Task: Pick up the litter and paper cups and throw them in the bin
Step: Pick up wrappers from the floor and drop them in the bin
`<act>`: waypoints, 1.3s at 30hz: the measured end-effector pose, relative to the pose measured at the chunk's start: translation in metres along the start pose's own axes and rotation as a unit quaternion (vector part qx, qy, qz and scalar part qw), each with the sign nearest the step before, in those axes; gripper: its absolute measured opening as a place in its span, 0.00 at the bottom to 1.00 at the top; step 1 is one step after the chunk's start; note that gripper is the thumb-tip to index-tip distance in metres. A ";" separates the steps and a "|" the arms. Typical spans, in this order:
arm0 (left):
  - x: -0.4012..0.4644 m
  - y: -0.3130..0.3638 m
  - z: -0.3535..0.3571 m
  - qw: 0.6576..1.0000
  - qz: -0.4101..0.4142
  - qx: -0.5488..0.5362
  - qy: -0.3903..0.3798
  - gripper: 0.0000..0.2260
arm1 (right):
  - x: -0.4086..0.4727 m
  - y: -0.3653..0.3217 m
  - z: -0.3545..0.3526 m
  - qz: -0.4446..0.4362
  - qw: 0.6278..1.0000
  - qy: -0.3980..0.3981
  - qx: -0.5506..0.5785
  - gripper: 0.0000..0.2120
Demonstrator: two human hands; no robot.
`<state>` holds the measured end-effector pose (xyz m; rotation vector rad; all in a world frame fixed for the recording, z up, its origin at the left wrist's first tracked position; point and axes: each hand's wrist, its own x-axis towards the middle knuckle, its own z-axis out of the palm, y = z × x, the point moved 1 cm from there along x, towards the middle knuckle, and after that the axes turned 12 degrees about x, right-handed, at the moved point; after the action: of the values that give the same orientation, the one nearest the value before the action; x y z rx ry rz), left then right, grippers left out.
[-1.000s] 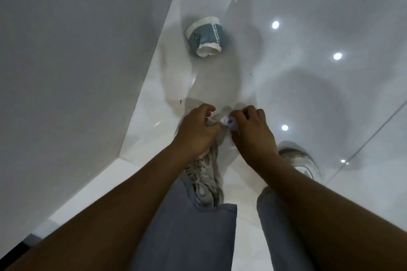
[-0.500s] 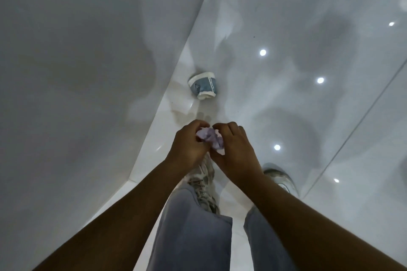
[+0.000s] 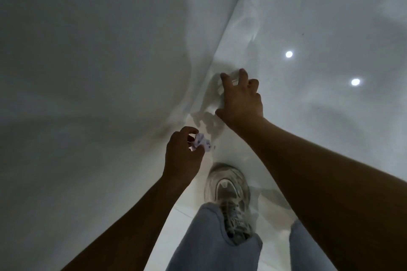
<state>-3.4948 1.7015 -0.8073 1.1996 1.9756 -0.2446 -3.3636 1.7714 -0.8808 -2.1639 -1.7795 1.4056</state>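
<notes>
left hand [image 3: 182, 156] pinching crumpled paper litter [image 3: 201, 142], held off the floor [image 3: 319, 17] near the wall [image 3: 99, 50] edge. right hand [image 3: 240, 97] spread over a pale object by the wall base, probably the paper cup [image 3: 226, 86], mostly hidden. can't tell if fingers have closed on it. step: cup pickup. next: close grip, lift, find the bin, not in view
</notes>
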 end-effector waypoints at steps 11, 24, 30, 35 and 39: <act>-0.033 0.032 -0.025 0.999 0.038 0.008 -0.015 0.13 | -0.082 0.016 -0.040 -0.003 0.999 0.037 0.014 0.28; -0.274 0.221 -0.183 0.977 0.196 0.035 -0.072 0.10 | -0.348 -0.057 -0.296 0.103 0.983 0.103 0.116 0.30; -0.390 0.271 -0.235 0.962 0.235 0.056 -0.126 0.06 | -0.465 -0.093 -0.370 0.132 0.967 0.135 0.169 0.31; -0.465 0.276 -0.247 0.950 0.256 0.067 -0.168 0.07 | -0.550 -0.105 -0.386 0.186 0.944 0.177 0.209 0.31; -0.522 0.270 -0.250 0.910 0.343 0.139 -0.188 0.04 | -0.623 -0.109 -0.375 0.231 0.911 0.231 0.252 0.31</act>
<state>-3.2832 1.6315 -0.2088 1.7981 1.1211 -0.3632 -3.1862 1.5086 -0.2171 -2.4046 -0.6797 1.0962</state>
